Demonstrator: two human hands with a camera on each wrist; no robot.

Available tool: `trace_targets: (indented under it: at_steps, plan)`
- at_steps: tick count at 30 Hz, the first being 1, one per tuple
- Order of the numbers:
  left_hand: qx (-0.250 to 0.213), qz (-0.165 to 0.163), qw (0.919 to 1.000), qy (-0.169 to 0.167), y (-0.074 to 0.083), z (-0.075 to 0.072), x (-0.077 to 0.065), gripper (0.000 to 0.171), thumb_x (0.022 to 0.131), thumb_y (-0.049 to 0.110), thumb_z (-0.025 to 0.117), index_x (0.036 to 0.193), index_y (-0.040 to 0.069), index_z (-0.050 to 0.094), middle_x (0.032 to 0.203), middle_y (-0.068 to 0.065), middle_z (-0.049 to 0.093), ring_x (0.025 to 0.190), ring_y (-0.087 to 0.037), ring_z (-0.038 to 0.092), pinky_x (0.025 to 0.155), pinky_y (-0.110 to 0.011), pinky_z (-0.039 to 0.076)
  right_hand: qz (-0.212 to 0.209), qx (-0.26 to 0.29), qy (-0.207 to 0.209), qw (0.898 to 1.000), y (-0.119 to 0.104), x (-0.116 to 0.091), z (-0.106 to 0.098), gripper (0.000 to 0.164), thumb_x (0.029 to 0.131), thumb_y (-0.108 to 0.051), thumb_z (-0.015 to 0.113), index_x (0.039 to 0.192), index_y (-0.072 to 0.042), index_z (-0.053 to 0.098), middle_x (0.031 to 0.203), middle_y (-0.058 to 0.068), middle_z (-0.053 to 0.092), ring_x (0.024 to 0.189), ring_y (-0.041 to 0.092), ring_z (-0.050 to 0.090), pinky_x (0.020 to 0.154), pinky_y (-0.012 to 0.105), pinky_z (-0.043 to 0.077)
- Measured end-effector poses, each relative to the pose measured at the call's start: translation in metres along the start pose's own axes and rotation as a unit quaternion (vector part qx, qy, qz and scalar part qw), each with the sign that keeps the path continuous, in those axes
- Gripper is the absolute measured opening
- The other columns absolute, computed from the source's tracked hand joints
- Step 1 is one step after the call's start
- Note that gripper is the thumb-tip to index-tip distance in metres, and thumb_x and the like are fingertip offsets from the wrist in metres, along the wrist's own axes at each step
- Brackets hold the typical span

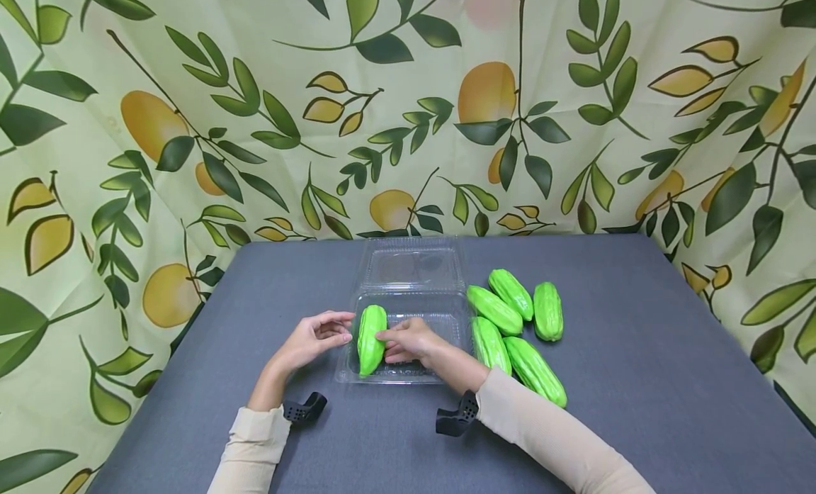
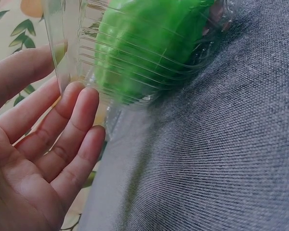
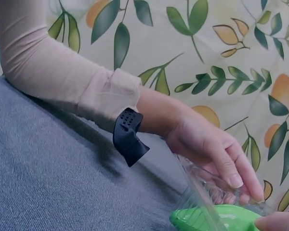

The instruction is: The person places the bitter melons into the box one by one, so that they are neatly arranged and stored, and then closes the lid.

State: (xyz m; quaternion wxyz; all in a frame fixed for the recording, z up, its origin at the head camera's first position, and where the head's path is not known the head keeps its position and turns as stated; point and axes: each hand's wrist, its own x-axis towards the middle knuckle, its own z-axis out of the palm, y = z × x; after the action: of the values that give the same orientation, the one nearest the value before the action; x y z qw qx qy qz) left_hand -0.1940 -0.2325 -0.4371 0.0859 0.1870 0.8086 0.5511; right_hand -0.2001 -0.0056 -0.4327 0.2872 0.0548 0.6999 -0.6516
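Observation:
A clear plastic clamshell box (image 1: 440, 377) lies on the table with its lid (image 1: 414, 264) laid back. Inside, along its left wall, sits a bright green ridged bitter melon (image 1: 371, 341). My right hand (image 1: 414, 340) reaches in from the right and holds the melon's right side, thumb on top; its other fingers are partly hidden. The right wrist view shows just that thumb (image 3: 279, 221) on the melon. My left hand (image 2: 43, 139) is beside the box's left wall, fingers loosely bent and holding nothing; in the left wrist view the melon (image 2: 139, 48) shows through the ribbed plastic.
Several more bitter melons (image 1: 535, 370) lie in a loose group right of the box, the nearest ones against its right side. My right forearm passes close to them. The grey table (image 1: 637, 380) ends at a leaf-and-fruit patterned curtain (image 1: 408, 111).

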Motion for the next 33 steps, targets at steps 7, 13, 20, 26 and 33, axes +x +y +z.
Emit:
trace_targets:
  at_steps: [7, 13, 20, 26, 33]
  plan:
    - [0.002, -0.002, 1.0000, -0.003, -0.001, 0.000, 0.000, 0.042, 0.088, 0.005, 0.067, 0.125, -0.011, 0.056, 0.122, -0.035, 0.059, 0.088, 0.005, 0.061, 0.079, -0.014, 0.053, 0.001, -0.006, -0.003, 1.000, -0.002, -0.006, -0.005, 0.035, 0.089, -0.011, 0.066, 0.113, 0.012, 0.058, 0.080, 0.009, 0.063, 0.063, 0.013, 0.064, 0.069, 0.029, 0.061]
    - [0.006, -0.005, 1.0000, 0.000, -0.002, -0.001, 0.000, 0.041, 0.088, 0.006, 0.068, 0.125, -0.009, 0.057, 0.122, -0.033, 0.059, 0.089, 0.004, 0.061, 0.080, -0.014, 0.053, -0.012, 0.008, -0.013, 1.000, -0.005, -0.011, -0.012, 0.034, 0.090, -0.010, 0.064, 0.114, 0.013, 0.059, 0.084, 0.010, 0.063, 0.069, 0.014, 0.065, 0.073, 0.029, 0.061]
    - [0.011, -0.008, 0.9999, -0.001, -0.002, -0.002, -0.001, 0.041, 0.088, 0.007, 0.067, 0.125, -0.009, 0.057, 0.123, -0.033, 0.059, 0.089, 0.004, 0.060, 0.080, -0.014, 0.053, -0.032, 0.021, -0.034, 0.999, -0.006, -0.016, -0.019, 0.039, 0.091, -0.009, 0.061, 0.121, 0.015, 0.054, 0.096, 0.015, 0.065, 0.075, 0.015, 0.067, 0.079, 0.031, 0.061]
    - [0.011, -0.007, 0.9999, -0.002, -0.002, -0.002, -0.001, 0.041, 0.088, 0.006, 0.067, 0.125, -0.009, 0.057, 0.122, -0.033, 0.059, 0.089, 0.004, 0.060, 0.079, -0.014, 0.053, -0.059, 0.031, -0.044, 0.997, -0.010, -0.026, -0.024, 0.039, 0.092, -0.008, 0.059, 0.122, 0.015, 0.051, 0.094, 0.017, 0.066, 0.076, 0.015, 0.068, 0.080, 0.033, 0.060]
    - [0.007, -0.001, 1.0000, -0.002, -0.002, -0.001, 0.000, 0.041, 0.088, 0.005, 0.067, 0.125, -0.010, 0.057, 0.122, -0.034, 0.059, 0.088, 0.004, 0.060, 0.079, -0.013, 0.053, -0.090, 0.025, -0.049, 0.994, -0.014, -0.036, -0.033, 0.033, 0.093, -0.006, 0.057, 0.118, 0.014, 0.054, 0.106, 0.029, 0.066, 0.079, 0.015, 0.068, 0.083, 0.034, 0.060]
